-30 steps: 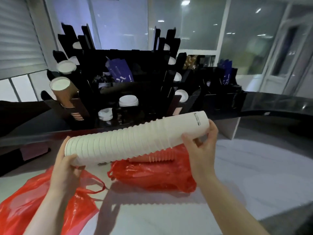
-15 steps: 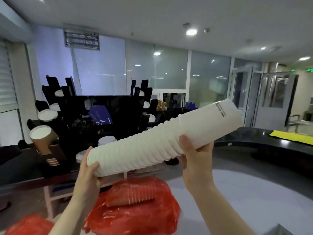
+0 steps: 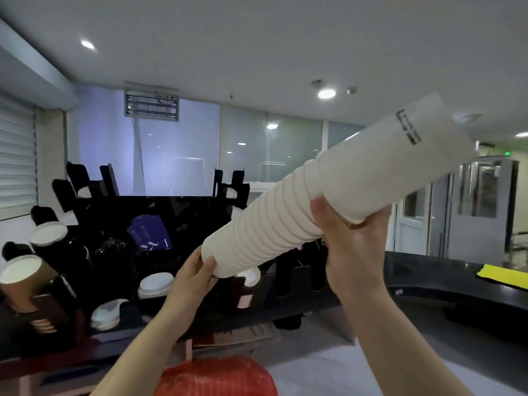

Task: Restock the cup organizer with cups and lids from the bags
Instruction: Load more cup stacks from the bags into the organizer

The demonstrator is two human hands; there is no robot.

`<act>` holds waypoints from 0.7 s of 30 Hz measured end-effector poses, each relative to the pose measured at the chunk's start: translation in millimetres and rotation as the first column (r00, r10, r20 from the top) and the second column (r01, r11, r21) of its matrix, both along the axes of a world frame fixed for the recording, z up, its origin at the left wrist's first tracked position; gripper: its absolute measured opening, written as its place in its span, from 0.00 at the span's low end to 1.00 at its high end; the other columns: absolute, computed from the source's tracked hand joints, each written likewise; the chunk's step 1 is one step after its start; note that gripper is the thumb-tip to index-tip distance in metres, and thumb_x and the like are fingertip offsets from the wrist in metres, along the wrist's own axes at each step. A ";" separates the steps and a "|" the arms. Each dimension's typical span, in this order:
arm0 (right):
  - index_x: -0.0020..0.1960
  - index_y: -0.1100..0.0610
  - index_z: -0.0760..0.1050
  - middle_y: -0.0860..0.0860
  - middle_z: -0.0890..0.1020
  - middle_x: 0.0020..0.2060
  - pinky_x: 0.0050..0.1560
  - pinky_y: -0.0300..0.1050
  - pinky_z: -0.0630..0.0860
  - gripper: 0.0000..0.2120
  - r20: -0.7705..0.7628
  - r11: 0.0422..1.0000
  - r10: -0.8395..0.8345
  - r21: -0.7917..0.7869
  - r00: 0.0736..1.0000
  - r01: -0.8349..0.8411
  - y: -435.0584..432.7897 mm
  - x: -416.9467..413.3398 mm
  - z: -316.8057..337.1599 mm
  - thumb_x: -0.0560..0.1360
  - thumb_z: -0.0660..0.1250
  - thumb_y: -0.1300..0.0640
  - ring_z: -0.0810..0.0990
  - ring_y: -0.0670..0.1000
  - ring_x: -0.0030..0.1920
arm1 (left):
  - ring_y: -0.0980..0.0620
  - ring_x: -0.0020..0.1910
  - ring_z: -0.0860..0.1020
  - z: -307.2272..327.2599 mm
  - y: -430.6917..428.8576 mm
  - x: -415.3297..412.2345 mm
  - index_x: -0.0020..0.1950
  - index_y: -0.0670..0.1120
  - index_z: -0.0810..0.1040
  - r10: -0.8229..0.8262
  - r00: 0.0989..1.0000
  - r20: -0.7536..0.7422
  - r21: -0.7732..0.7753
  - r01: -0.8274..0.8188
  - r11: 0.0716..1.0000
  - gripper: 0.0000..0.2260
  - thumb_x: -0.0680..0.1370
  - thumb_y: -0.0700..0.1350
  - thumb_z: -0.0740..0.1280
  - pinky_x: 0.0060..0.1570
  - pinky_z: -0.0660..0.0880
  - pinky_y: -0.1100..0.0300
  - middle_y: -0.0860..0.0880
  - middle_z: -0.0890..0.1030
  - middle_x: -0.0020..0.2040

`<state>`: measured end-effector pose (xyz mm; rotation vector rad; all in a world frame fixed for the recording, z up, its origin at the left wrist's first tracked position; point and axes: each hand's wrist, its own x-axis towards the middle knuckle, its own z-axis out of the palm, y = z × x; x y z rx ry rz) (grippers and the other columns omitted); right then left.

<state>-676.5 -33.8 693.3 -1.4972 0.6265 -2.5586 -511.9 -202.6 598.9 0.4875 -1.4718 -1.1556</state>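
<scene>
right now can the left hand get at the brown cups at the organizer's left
Probably not: the left hand grips the lower end of the white cup stack. Nothing seems to block the way to the brown cups.

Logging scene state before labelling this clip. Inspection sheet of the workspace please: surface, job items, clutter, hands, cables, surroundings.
Surface: dark counter carries the cup organizer.
Job's things: white cup stack held tilted in the air; brown cups and white lids in organizer slots; red bag at bottom edge.
Clutter: yellow cloth on counter, right; blue packets in organizer.
Hands: left hand grips stack's lower end; right hand grips it further up.
Cables: nothing seen.
Surroundings: glass partitions, grey doors, ceiling lights.
</scene>
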 end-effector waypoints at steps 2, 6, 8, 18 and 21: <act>0.60 0.43 0.68 0.41 0.78 0.56 0.58 0.50 0.77 0.33 -0.081 0.999 -0.046 -0.032 0.996 0.044 -7.9 -17.2 15.1 0.59 0.79 0.51 0.78 0.47 0.59 | 0.54 0.56 0.79 12.8 -7.8 -20.0 0.66 0.52 0.74 0.056 0.997 0.051 -0.017 -0.055 0.998 0.14 0.81 0.45 0.61 0.53 0.75 0.59 0.53 0.81 0.57; 0.60 0.45 0.68 0.45 0.77 0.57 0.58 0.52 0.77 0.35 -0.160 0.994 -0.101 -0.062 0.982 0.092 -25.1 -47.4 32.5 0.58 0.79 0.51 0.77 0.48 0.59 | 0.64 0.46 0.78 29.6 -22.4 -43.0 0.57 0.63 0.77 0.240 0.949 0.206 -0.125 -0.217 0.968 0.11 0.78 0.49 0.64 0.45 0.71 0.63 0.60 0.82 0.48; 0.61 0.46 0.68 0.45 0.77 0.56 0.57 0.51 0.77 0.35 -0.185 0.994 -0.107 -0.056 0.977 0.098 -33.9 -57.2 36.2 0.58 0.79 0.50 0.78 0.47 0.58 | 0.67 0.42 0.78 32.9 -27.3 -51.2 0.52 0.65 0.77 0.263 0.930 0.256 -0.150 -0.230 0.962 0.10 0.78 0.48 0.65 0.43 0.70 0.65 0.61 0.83 0.43; 0.58 0.46 0.66 0.35 0.78 0.50 0.49 0.33 0.75 0.33 -0.357 0.999 -0.028 0.022 0.934 0.038 -73.8 -74.6 21.9 0.58 0.79 0.50 0.79 0.40 0.53 | 0.72 0.40 0.78 7.6 -63.1 -59.2 0.35 0.63 0.82 0.271 0.846 0.459 -0.047 -0.282 0.958 0.17 0.76 0.40 0.67 0.41 0.68 0.70 0.68 0.82 0.39; 0.62 0.49 0.66 0.39 0.78 0.53 0.54 0.43 0.77 0.38 -0.373 0.998 0.009 0.067 0.928 0.017 -83.1 -71.9 20.5 0.57 0.80 0.50 0.79 0.43 0.56 | 0.70 0.38 0.78 5.4 -66.6 -58.6 0.31 0.69 0.80 0.282 0.815 0.506 -0.048 -0.300 0.953 0.23 0.76 0.41 0.65 0.41 0.68 0.67 0.68 0.81 0.37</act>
